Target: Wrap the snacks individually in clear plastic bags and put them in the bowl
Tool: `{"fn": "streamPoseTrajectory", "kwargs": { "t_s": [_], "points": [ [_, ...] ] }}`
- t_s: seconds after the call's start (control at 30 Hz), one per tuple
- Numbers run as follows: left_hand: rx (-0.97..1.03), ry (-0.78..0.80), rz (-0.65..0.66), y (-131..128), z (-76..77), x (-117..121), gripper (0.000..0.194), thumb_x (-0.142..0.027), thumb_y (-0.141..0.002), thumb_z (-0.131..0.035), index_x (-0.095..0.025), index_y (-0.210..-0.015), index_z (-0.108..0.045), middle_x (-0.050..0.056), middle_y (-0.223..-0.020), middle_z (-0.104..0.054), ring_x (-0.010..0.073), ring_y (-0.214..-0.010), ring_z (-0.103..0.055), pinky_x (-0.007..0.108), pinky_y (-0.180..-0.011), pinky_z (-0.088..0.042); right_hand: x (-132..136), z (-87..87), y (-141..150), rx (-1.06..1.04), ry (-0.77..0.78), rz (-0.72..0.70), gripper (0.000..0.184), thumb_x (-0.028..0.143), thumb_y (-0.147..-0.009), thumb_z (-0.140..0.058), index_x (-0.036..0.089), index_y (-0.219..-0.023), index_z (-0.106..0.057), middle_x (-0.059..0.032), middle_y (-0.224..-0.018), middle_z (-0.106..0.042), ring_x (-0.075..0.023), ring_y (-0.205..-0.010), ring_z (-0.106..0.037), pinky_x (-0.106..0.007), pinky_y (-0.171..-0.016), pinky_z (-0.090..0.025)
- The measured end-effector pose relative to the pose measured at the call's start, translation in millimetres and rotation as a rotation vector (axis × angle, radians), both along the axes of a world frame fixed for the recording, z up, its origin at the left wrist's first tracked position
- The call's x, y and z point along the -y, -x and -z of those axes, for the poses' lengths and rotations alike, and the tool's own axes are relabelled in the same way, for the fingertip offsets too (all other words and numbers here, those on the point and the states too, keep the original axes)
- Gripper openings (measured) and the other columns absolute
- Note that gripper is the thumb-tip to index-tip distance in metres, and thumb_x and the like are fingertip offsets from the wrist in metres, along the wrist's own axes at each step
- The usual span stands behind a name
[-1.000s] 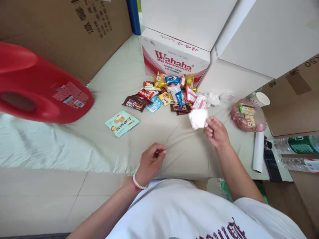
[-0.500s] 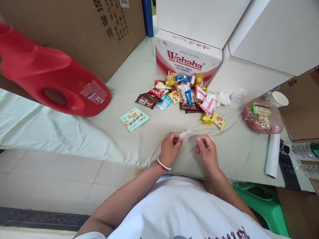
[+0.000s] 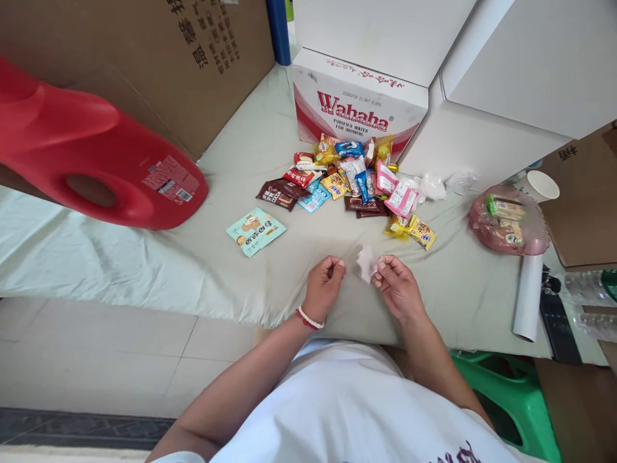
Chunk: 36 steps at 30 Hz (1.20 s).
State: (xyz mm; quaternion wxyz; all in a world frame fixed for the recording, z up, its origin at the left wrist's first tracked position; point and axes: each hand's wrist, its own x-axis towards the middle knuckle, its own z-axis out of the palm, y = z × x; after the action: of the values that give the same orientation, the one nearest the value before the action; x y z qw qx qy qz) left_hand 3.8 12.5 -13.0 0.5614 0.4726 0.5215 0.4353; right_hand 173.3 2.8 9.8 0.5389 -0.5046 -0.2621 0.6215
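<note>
Between thumb and fingers my right hand pinches a small crumpled piece of thin whitish plastic, held above the cloth-covered table. Just left of the plastic and apart from it is my left hand, its fingers curled shut with nothing visible at the tips. Beyond both hands lies a heap of wrapped snacks in many colours. A mint-green snack pouch rests flat on the cloth to the left. Nearer to my right hand is a yellow snack packet at the heap's front right.
A red jug stands at left before a cardboard box. Behind the snacks is a Wahaha water carton. To the right are a pink container, a paper cup, a white roll and a green stool.
The whitish plastic was in my right hand, then in my left, and is now in my right again. My right hand has come back from near the snacks toward my left hand.
</note>
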Motion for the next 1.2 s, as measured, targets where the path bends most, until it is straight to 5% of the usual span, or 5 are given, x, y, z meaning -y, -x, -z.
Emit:
{"fn": "streamPoseTrajectory", "kwargs": {
  "t_s": [0.17, 0.5, 0.73, 0.9, 1.2],
  "points": [
    [0.081, -0.008, 0.036, -6.5, -4.5, -3.0, 0.031, -0.047, -0.080, -0.073, -0.019, -0.092, -0.064, -0.001, -0.080, -0.063, 0.0114, -0.067, -0.053, 0.024, -0.063, -0.041, 0.8, -5.2, -5.5, 0.015, -0.035, -0.037, 0.028, 0.040, -0.073, -0.088, 0.022, -0.082, -0.069, 0.0031, -0.070, -0.054, -0.0102, -0.062, -0.048, -0.022, -0.057, -0.044],
    [-0.199, -0.173, -0.508, 25.8, -10.7, -26.4, 0.038, -0.031, -0.073, -0.078, -0.022, -0.105, -0.061, 0.006, -0.111, -0.059, 0.0167, -0.095, -0.057, 0.025, -0.070, -0.049, 4.2, -13.6, -45.2, -0.022, -0.114, 0.199, 0.024, 0.034, -0.077, -0.085, 0.025, -0.087, -0.065, -0.0011, -0.103, -0.070, -0.0170, -0.095, -0.066, -0.033, -0.081, -0.059],
    [0.424, 0.371, -0.045, -3.6, -38.9, -13.9, 0.045, -0.045, -0.079, -0.080, -0.022, -0.111, -0.059, 0.006, -0.106, -0.062, 0.0186, -0.095, -0.062, 0.030, -0.072, -0.058, 29.7, -9.0, -24.6, 0.158, -0.203, -0.052, 0.020, 0.043, -0.086, -0.077, 0.026, -0.090, -0.067, -0.0028, -0.101, -0.072, -0.0200, -0.094, -0.067, -0.040, -0.094, -0.056],
    [0.762, 0.647, -0.067, -2.5, -28.0, -23.5, 0.024, -0.030, -0.077, -0.080, -0.016, -0.087, -0.064, 0.005, -0.090, -0.067, 0.0131, -0.077, -0.064, 0.029, -0.073, -0.059, 41.9, -6.3, -29.2, 0.004, -0.086, -0.048, 0.022, 0.043, -0.084, -0.080, 0.026, -0.087, -0.066, -0.0029, -0.111, -0.074, -0.0186, -0.097, -0.067, -0.040, -0.098, -0.056],
    [0.610, 0.625, -0.010, -10.7, -26.1, -8.3, 0.037, -0.011, -0.058, -0.085, -0.015, -0.090, -0.068, 0.001, -0.079, -0.068, 0.0110, -0.069, -0.063, 0.023, -0.063, -0.054, 60.3, 4.9, -32.3, -0.017, 0.009, -0.077, 0.030, 0.049, -0.082, -0.081, 0.025, -0.086, -0.063, -0.0010, -0.102, -0.070, -0.0189, -0.103, -0.066, -0.043, -0.105, -0.053]
  ]
}}
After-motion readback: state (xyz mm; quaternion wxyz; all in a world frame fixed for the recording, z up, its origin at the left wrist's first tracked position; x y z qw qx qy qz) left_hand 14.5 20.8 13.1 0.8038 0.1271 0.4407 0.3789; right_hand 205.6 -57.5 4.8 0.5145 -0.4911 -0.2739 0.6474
